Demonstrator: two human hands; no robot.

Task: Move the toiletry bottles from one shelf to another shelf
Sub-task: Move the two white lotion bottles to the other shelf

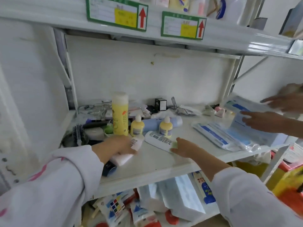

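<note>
On the middle shelf (pixel 155 163) stand a tall yellow bottle (pixel 120 113) and two small yellow bottles (pixel 137 126) (pixel 166 127). A pale blue bottle (pixel 157 122) lies behind them. My left hand (pixel 118 145) closes over a pink-white bottle (pixel 124 157) lying on the shelf. A white bottle with printed text and a green cap (pixel 159 140) lies flat; my right hand (pixel 185 147) rests on its cap end, fingers curling around it. Several more bottles (pixel 196 5) stand on the upper shelf (pixel 229 41).
Another person's two hands (pixel 265 121) reach in from the right over blue-and-white plastic packets (pixel 229 135). A hairbrush (pixel 78 131), glass jars (pixel 98 108) and a small black box (pixel 161 104) crowd the left and back. Packets and red-capped items fill the lower shelf (pixel 147 210).
</note>
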